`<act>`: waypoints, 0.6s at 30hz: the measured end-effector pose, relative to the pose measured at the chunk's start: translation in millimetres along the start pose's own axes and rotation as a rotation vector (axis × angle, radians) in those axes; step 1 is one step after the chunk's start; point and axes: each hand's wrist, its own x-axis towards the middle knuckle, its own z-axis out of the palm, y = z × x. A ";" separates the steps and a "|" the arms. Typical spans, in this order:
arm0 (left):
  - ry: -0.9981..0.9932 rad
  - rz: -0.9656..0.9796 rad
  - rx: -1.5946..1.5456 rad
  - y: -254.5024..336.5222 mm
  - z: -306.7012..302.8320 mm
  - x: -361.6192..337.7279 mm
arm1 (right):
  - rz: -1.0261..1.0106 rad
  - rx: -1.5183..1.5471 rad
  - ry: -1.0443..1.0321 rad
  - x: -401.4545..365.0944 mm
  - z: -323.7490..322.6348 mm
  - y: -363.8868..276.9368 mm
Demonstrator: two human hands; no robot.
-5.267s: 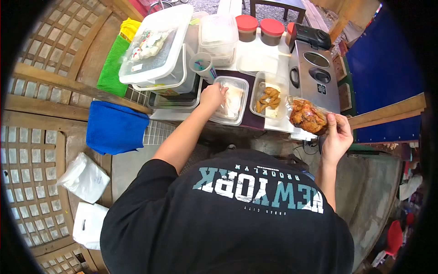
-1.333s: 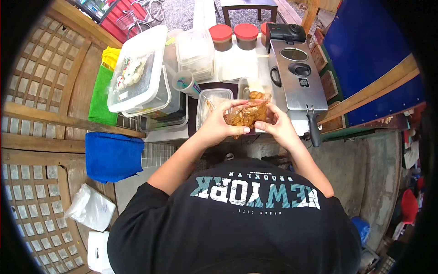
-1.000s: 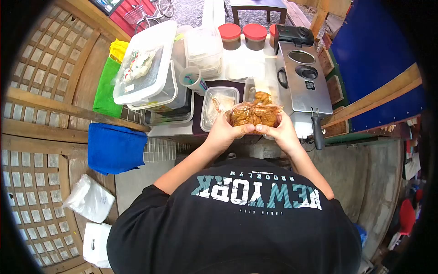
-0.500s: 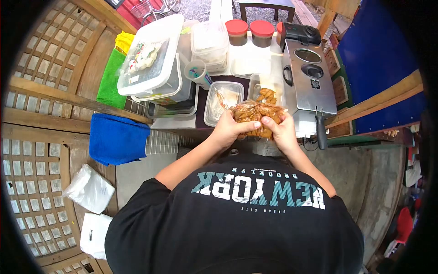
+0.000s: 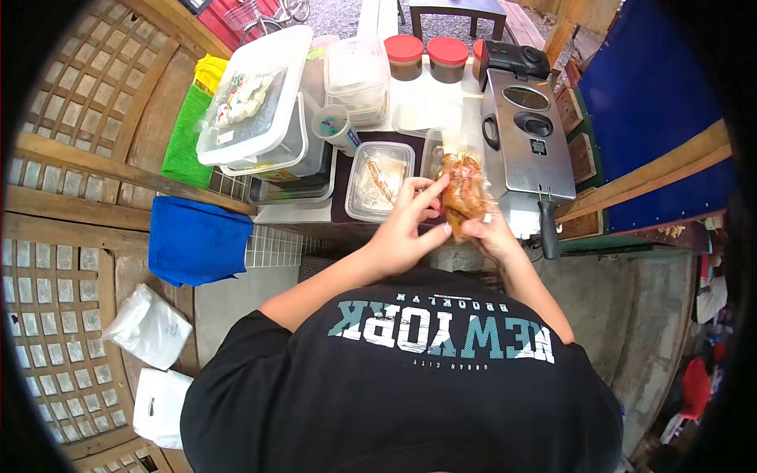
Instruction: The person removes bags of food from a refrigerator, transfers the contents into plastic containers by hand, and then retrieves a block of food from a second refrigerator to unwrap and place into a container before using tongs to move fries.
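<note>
A clear plastic bag of brown, saucy food (image 5: 465, 191) is held upright in front of the body. My right hand (image 5: 494, 235) grips its lower right side, with the thumb toward the front. My left hand (image 5: 410, 222) touches the bag's left side with thumb and fingertips, the fingers bent round that edge. Behind the bag stands a clear container (image 5: 433, 151), its contents partly hidden. Left of it, near my left hand, sits another clear container (image 5: 356, 188) with a wrapped item inside.
A steel fryer (image 5: 527, 150) with a black-handled tool (image 5: 548, 229) stands at the right. Red-lidded jars (image 5: 447, 59) are at the back. Stacked plastic tubs (image 5: 357, 75), a cup (image 5: 337, 130) and a large lidded bin (image 5: 256, 138) stand left. A blue cloth (image 5: 199, 240) hangs beside them.
The bag has turned from lying wide between both hands to upright, and moved slightly right. My left hand has loosened its hold and shifted to the bag's left edge.
</note>
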 end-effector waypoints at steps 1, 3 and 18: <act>0.020 0.023 0.006 4.5 -4.9 1.5 | -0.067 0.089 0.026 -4.8 2.0 1.6; 0.181 0.042 0.209 3.6 -15.8 8.9 | -0.022 0.291 -0.044 -8.2 15.9 -11.5; -0.010 -0.189 -0.498 8.2 -27.0 6.7 | 0.039 -0.125 0.131 -9.1 35.1 -29.6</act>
